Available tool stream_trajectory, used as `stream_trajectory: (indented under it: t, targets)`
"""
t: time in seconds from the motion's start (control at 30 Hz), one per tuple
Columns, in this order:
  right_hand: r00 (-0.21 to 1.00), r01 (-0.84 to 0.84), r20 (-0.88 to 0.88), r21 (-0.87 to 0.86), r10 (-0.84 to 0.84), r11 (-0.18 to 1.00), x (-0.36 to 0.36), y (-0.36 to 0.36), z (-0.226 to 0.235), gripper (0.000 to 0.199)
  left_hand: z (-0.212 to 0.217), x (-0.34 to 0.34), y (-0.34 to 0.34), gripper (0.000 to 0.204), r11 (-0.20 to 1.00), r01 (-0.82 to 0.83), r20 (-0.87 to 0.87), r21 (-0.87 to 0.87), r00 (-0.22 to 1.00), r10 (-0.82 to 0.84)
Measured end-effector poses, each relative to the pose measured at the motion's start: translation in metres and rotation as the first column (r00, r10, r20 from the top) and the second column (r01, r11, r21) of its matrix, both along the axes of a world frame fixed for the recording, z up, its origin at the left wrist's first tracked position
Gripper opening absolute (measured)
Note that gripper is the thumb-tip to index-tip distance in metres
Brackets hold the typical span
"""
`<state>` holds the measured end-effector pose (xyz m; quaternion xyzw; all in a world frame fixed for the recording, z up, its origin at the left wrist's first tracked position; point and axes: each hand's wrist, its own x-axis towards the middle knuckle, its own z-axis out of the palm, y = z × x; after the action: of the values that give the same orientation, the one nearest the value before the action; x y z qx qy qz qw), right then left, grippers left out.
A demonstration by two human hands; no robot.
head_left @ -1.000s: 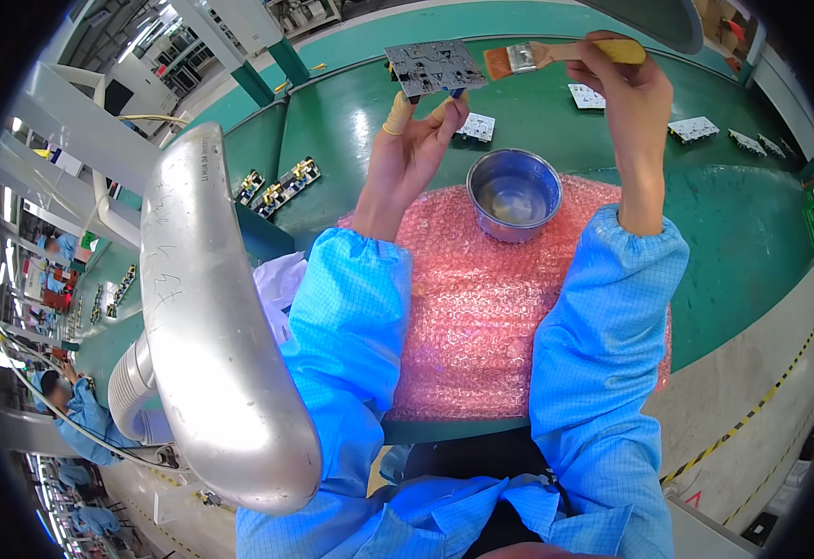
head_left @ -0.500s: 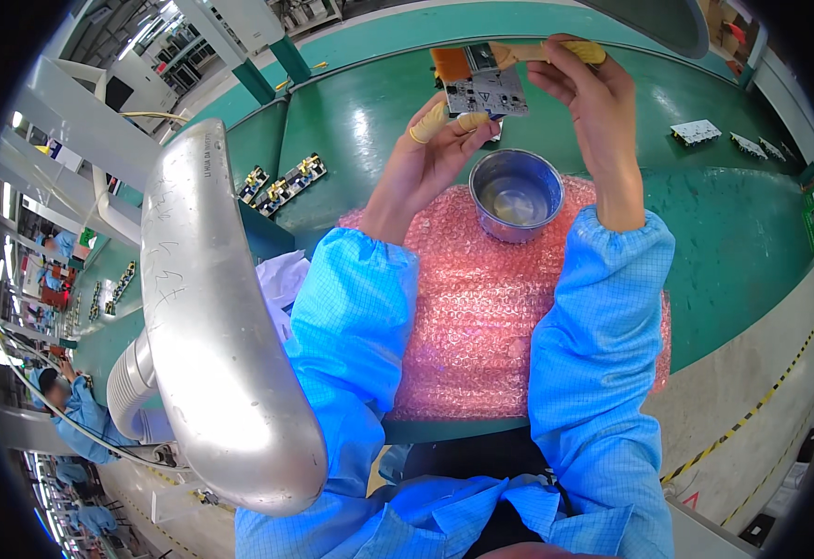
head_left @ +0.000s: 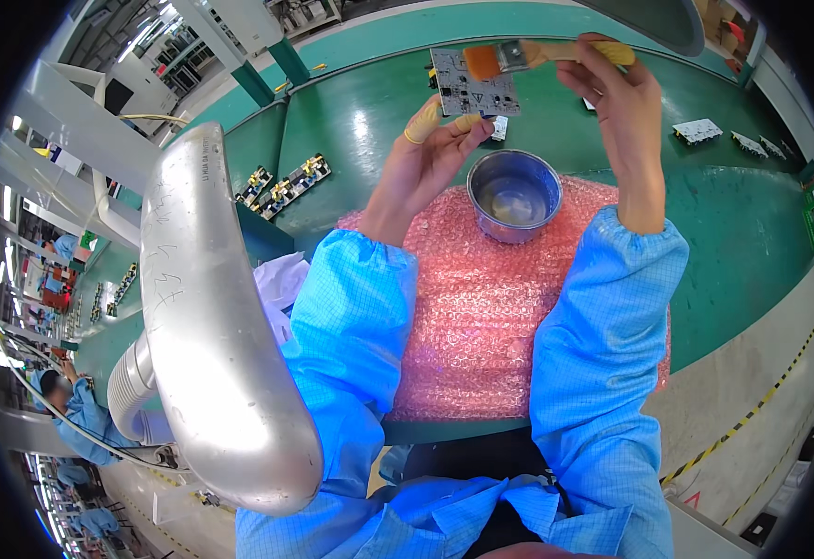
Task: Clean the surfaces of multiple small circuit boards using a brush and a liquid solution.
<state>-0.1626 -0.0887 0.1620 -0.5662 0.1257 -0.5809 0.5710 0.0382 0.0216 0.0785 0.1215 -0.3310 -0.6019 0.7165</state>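
The left hand [head_left: 425, 154] is raised above the bowl [head_left: 515, 196], fingers pinching the lower edge of a grey board [head_left: 472, 82] held upright; the right hand [head_left: 616, 98] grips a brush [head_left: 542, 53] by its handle, bristles lying on the board's top edge; half a second ago the brush sat higher, clear of the board, and both hands were a little nearer the centre; the bowl rests on pink wrap [head_left: 481, 307].

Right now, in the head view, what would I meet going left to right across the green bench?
Silver duct → small boards → left hand holding a circuit board → metal bowl → right hand with the brush → loose boards.
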Motion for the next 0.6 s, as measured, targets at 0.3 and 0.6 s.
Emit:
stream_trajectory:
  t: [0.3, 0.6]
  targets:
    - [0.957, 0.254, -0.047, -0.345, -0.287, 0.904, -0.01, 0.001, 0.003, 0.017, 0.005, -0.002, -0.006, 0.055, 0.996, 0.091, -0.225, 0.001, 0.97, -0.088]
    - [0.868, -0.056, -0.451, -0.504, -0.208, 0.862, -0.022, 0.008, 0.003, 0.014, 0.006, -0.006, -0.018, 0.051, 0.984, -0.059, -0.254, 0.167, 0.962, 0.101]
